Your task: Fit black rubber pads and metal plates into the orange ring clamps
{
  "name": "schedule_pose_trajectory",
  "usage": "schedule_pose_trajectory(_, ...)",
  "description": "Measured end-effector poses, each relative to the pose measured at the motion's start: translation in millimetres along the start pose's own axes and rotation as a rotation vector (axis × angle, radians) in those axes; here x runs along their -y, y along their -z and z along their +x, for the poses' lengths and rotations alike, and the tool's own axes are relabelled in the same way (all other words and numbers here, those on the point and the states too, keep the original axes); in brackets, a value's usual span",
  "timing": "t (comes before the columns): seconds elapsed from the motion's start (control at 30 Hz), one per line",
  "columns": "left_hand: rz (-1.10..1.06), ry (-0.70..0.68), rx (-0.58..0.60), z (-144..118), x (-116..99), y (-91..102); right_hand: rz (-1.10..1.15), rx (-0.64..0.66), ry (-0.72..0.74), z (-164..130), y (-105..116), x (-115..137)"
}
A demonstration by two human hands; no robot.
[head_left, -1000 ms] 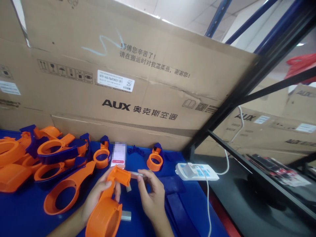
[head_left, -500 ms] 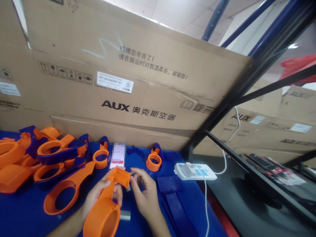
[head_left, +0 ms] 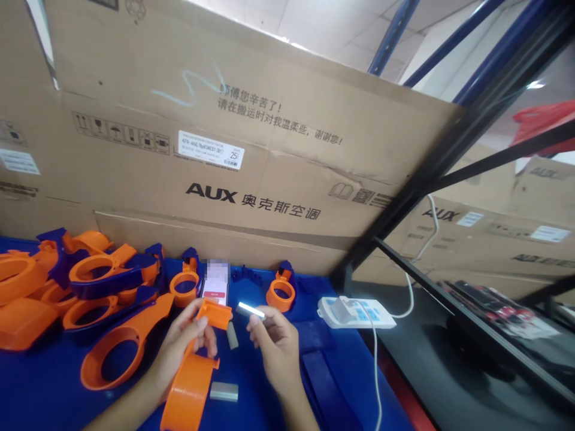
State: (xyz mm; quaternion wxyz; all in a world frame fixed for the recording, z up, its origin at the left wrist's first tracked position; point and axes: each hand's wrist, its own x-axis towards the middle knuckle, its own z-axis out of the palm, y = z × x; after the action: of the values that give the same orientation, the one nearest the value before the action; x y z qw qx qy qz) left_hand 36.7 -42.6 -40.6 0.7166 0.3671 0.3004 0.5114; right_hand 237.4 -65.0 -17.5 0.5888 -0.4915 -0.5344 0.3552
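My left hand (head_left: 182, 340) is closed around the neck of an orange plastic tape dispenser (head_left: 189, 389), its ring end hanging down toward me and its flat head pointing right. Between thumb and fingers, my right hand (head_left: 278, 350) pinches a small shiny serrated metal blade (head_left: 250, 310), held apart from the dispenser's head. On the blue table between my hands lie a grey metal strip (head_left: 232, 335) and, nearer to me, a wider silvery piece (head_left: 224, 392).
Orange and blue dispensers (head_left: 108, 275) crowd the left side. A phone (head_left: 214, 292) lies behind my left hand. One more dispenser (head_left: 281, 293) stands at the back. Dark blue pieces (head_left: 326, 377) and a white power strip (head_left: 357, 312) are to the right, with cardboard (head_left: 251, 173) behind.
My right hand has drawn back to the right from the dispenser's head, and the blade now shows plainly. The dispenser has turned a little, uncovering more of the silvery piece.
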Motion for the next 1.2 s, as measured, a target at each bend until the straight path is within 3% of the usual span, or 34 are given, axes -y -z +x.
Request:
schedule_pose_trajectory(0.2,-0.066,0.056,-0.003,-5,-2,-9.6,-0.051,0.029,-0.02,-1,-2,0)
schedule_pose_trajectory(0.53,0.001,0.03,-0.003,-10,-10,-17.9,-0.02,-0.002,-0.023,0,-3,-1)
schedule_pose_trajectory(0.93,-0.057,0.035,0.072,-3,3,-7.3,-0.049,0.053,-0.019,1,-1,1)
schedule_pose_trajectory(1.2,0.066,0.049,0.015,-2,-3,-5.9,-0.242,0.124,0.082,0,6,10)
